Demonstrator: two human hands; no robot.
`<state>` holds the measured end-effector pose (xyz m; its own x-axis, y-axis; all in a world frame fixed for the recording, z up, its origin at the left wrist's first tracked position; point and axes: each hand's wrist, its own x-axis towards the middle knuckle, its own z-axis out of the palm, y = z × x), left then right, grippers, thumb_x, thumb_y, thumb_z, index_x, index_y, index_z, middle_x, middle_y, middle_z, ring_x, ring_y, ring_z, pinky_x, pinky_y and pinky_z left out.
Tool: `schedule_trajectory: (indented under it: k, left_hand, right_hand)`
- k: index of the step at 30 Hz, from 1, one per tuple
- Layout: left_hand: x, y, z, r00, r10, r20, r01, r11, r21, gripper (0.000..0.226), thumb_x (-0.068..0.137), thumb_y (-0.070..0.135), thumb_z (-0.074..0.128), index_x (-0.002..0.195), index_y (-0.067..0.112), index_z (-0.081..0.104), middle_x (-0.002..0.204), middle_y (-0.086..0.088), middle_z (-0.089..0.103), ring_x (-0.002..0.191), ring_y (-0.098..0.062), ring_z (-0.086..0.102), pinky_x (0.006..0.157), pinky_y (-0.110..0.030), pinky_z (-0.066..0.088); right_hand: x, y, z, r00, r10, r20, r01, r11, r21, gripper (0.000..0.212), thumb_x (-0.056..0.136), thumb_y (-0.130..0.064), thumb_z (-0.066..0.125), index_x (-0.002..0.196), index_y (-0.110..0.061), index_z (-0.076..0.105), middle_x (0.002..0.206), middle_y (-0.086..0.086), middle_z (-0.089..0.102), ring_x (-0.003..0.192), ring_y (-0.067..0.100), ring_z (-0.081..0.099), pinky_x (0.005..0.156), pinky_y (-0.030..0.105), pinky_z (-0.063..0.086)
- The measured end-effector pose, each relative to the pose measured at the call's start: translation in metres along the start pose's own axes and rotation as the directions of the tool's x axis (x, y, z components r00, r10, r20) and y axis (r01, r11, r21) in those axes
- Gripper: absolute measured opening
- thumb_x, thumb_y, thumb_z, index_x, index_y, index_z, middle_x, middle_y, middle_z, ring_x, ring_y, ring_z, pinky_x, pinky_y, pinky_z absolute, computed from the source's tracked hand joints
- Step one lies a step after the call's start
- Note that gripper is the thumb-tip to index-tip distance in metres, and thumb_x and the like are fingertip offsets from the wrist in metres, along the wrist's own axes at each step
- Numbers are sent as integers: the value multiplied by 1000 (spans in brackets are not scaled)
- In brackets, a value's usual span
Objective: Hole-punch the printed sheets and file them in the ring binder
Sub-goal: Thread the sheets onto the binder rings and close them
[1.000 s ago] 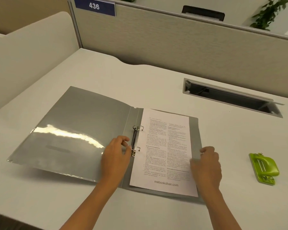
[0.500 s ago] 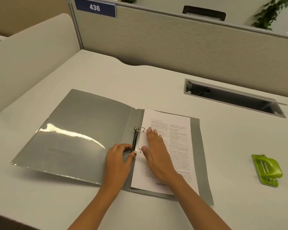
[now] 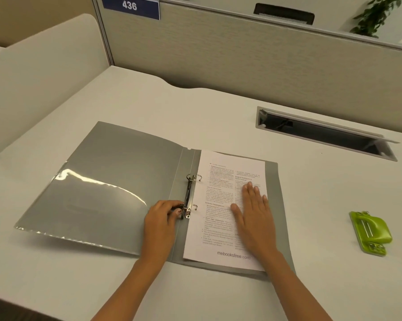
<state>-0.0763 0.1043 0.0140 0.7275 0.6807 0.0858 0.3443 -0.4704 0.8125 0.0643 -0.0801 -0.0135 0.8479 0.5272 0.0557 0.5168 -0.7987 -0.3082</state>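
a green hole punch (image 3: pixel 370 235) sits clear near the desk's (image 3: pixel 218 107) right edge, while the right hand (image 3: pixel 255 216), fingers together, has slid from the ring mechanism (image 3: pixel 189 198) across the printed sheet (image 3: pixel 221 228), left hand (image 3: pixel 161 222) pinching the mechanism's lever.

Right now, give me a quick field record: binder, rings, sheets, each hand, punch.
binder: open flat on desk
rings: both open
sheets: on right cover, left edge on the ring prongs
left hand: fingertips at lower end of the ring mechanism
right hand: flat on the sheets, palm down
punch: green, on the desk right of the binder, untouched
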Motion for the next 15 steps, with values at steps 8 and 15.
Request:
schedule_trajectory:
  k: [8, 15]
  left_hand:
    - [-3, 3, 0, 998, -55, -42, 54, 998, -39, 17, 90, 12, 64, 105, 16, 69, 98, 3, 64, 81, -3, 60, 71, -8, 45]
    - [-7, 16, 10, 982, -139, -125, 137, 990, -21, 7, 94, 14, 56, 93, 14, 63, 89, 0, 62, 81, -16, 59, 71, -24, 48]
  right_hand:
    - [-12, -26, -27, 897, 302, -321, -94, 843, 530, 35, 98, -28, 48, 131, -17, 46, 129, -6, 53, 116, 12, 51, 98, 26, 42]
    - [-16, -87, -26, 965, 259, -31, -117, 537, 835, 12, 89, -11, 65, 89, -22, 67, 86, -9, 70, 69, 8, 67, 64, 12, 53]
